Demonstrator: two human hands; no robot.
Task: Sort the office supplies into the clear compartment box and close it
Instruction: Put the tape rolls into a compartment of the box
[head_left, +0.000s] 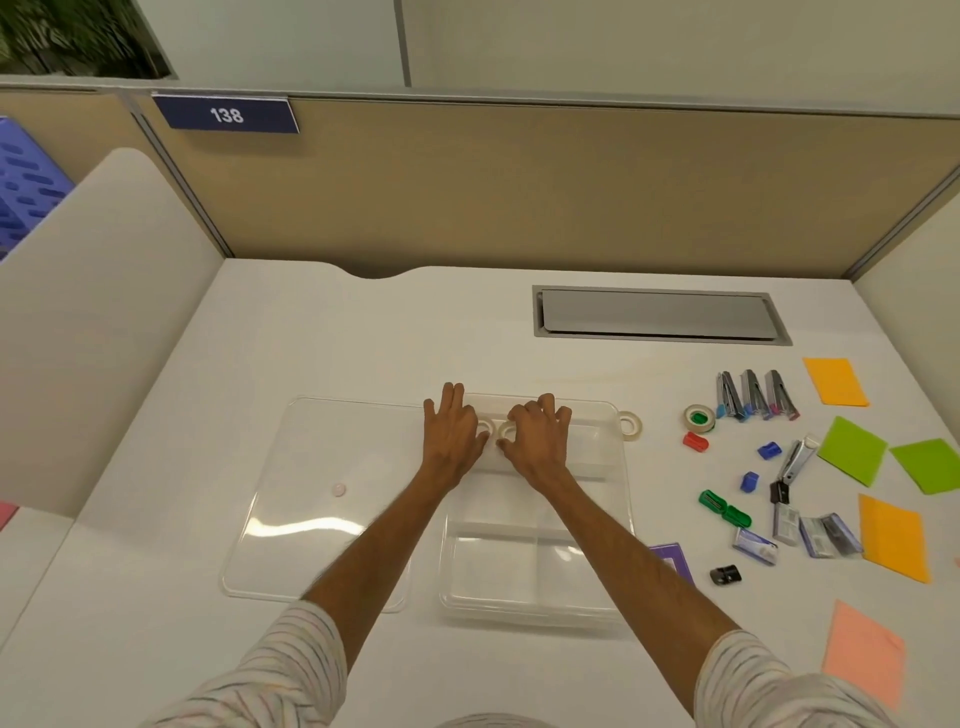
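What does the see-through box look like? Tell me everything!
The box is clear plastic, open, split by dividers into compartments. It sits flat on the desk, its lid lying to its left. The left hand reaches into its far compartment, where the right hand pinches a tape roll; the near compartments look empty.

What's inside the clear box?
Two white tape rolls sit in the clear compartment box's far section, partly covered by the left hand and right hand. Anything else beneath them is hidden.

Purple pad (675, 558) mostly hidden by R forearm (623, 551).
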